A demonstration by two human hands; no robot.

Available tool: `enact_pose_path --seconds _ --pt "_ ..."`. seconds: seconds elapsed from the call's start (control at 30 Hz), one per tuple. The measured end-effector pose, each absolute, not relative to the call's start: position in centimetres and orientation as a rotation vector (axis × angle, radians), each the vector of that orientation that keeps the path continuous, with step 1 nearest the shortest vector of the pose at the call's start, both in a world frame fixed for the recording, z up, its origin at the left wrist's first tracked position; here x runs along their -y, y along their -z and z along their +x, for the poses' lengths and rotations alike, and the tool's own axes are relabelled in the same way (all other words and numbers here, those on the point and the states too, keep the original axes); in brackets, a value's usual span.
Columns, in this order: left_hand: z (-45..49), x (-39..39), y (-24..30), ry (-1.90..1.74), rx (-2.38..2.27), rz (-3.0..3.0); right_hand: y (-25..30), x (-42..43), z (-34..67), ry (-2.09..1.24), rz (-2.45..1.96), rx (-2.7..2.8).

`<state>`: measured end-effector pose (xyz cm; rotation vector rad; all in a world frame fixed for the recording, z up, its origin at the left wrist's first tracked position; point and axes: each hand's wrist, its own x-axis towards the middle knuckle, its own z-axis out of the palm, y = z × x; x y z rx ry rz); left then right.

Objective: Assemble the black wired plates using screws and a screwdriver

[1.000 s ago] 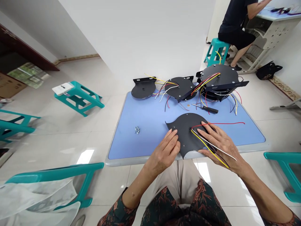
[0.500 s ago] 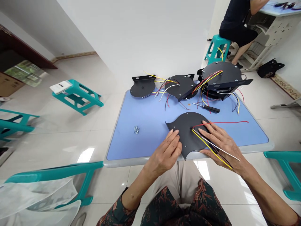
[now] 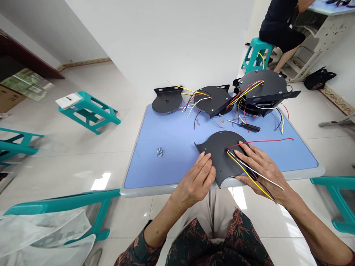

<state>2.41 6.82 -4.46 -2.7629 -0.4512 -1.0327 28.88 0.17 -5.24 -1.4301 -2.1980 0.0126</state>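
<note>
Black metal plate (image 3: 219,162) lying flat on the blue-topped table (image 3: 155,191), its lower tip reaching the grey front rim, right between both hands in the head-cam view. Left hand (image 3: 194,181) sitting open, fingers (image 3: 204,162) pressing on the plate and gripping nothing, probably just steadying it. Right hand (image 3: 262,173) spreading open across the plate's other side, with red, yellow and white wires (image 3: 246,171) fanning out from a hole in the plate and running past the palm; no clear pinch on them, so can't really tell. Further up, more wired plates (image 3: 262,83) sitting stacked, likely kept back out of the way, with a screwdriver (image 3: 248,127) lying just in front and a little cluster of screws (image 3: 159,152) off to the left, handy but clear of the wires. Containers-wise: black bag (image 3: 318,78) sitting on the floor far right, contents hidden; white plastic bag (image 3: 41,236) hanging over a teal chair (image 3: 69,200) at lower left, nothing showing inside. Co-worker (image 3: 277,29) sitting on a teal stool (image 3: 256,55) at a desk, back turned.
</note>
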Motion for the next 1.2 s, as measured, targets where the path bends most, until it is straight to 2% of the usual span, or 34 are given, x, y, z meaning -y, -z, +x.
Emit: enact_pose_path --seconds 0.33,0.67,1.2 --pt "2.2 -8.5 4.1 1.114 0.430 -2.921 5.5 -0.4 28.8 0.001 -1.422 2.146" --pt "2.6 -11.5 0.5 0.711 0.345 -2.978 5.4 -1.2 28.8 -0.069 -1.371 2.013" --pt "5.3 -11.0 -3.8 0.549 0.496 -3.060 3.2 -1.7 29.7 -0.545 -1.376 1.780"
